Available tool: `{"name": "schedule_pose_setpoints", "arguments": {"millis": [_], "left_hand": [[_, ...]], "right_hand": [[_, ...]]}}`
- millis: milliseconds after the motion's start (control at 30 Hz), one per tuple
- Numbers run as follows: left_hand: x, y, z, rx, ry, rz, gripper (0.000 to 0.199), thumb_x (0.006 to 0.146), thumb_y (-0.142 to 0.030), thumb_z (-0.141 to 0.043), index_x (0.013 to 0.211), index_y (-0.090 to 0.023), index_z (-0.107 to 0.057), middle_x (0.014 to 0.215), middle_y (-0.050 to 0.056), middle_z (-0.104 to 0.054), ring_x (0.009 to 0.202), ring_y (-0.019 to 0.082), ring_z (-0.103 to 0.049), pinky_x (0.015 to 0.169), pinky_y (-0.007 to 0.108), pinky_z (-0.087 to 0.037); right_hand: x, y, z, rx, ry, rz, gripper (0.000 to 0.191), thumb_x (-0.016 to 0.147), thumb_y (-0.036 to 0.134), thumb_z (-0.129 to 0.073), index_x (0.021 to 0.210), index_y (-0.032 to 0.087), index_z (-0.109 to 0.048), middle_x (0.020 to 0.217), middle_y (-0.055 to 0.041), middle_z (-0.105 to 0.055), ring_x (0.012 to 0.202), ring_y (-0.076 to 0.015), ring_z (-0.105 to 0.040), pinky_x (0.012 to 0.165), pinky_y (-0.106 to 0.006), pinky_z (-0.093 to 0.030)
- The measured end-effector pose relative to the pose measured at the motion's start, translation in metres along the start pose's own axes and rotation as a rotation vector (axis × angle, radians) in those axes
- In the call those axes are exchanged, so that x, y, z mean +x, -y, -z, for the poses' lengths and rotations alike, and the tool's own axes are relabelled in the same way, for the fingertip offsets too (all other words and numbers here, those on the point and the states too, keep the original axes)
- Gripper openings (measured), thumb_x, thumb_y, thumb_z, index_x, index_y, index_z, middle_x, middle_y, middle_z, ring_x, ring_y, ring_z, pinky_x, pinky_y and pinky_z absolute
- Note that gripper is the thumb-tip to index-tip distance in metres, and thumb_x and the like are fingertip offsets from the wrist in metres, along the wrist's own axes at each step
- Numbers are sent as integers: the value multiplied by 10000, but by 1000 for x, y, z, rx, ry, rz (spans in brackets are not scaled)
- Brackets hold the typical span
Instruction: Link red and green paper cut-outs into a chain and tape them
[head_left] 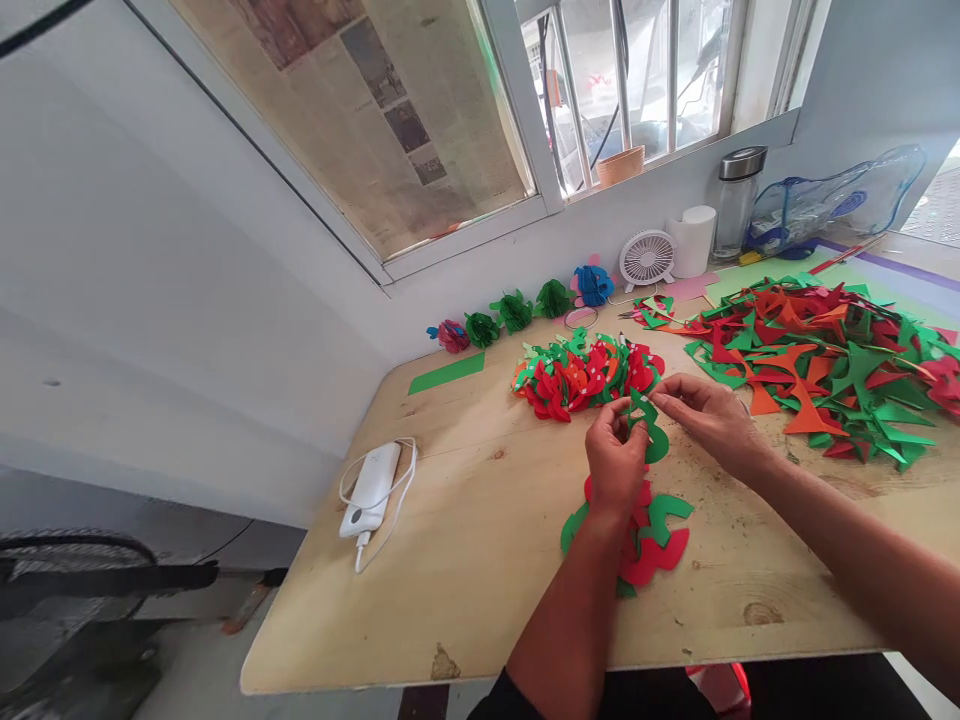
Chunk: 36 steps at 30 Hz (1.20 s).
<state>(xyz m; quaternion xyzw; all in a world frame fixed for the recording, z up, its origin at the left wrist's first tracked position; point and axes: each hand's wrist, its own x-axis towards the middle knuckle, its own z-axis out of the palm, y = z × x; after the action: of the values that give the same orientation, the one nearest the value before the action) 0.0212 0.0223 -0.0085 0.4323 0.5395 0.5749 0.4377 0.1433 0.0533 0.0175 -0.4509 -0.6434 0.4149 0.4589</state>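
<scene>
My left hand (616,455) pinches a green paper cutout (657,444) above the near part of the wooden tabletop (487,560); the thumb and index finger of my right hand (712,420) are pressed together at the cutout's upper edge; whether they grip the paper or a small piece against it, I cannot tell. My left hand and forearm partly cover the loose red and green cutouts (660,555) beneath; both forearms run out of frame; the contents of the clear bag (847,200) are hard to make out, and the right end of the scrap heap (832,360) is cut off.

The tabletop shows knots and a chipped patch at its near edge; a bundle of red and green cutouts (574,380) lies just beyond my hands; a white power bank (373,490) with a looped cable lies at left; honeycomb paper figures (516,311), a small fan (647,258) and a glass bottle (739,210) stand along the wall, below a barred window (649,75).
</scene>
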Motion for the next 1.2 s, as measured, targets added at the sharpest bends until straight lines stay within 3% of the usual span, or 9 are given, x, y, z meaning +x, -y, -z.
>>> {"name": "schedule_pose_setpoints", "arguments": {"millis": [333,1200], "left_hand": [[1,3,0,30,4,-12,258,714,-181,-587,965,-141,-631,713,10,-605,567,94,-537,548,205,-445],[0,2,2,57,45,-23,256,721,-203,-590,965,-149,-642,653,-13,-554,563,93,-505,546,202,-446]], "right_hand": [[2,-7,-1,-65,-12,67,293,792,463,-548,744,188,-636,706,-44,-643,636,-148,-541,566,-262,-429],[2,-11,-3,-147,-66,41,239,778,391,-548,735,179,-649,640,-15,-597,559,-121,-461,513,-248,-374]]}}
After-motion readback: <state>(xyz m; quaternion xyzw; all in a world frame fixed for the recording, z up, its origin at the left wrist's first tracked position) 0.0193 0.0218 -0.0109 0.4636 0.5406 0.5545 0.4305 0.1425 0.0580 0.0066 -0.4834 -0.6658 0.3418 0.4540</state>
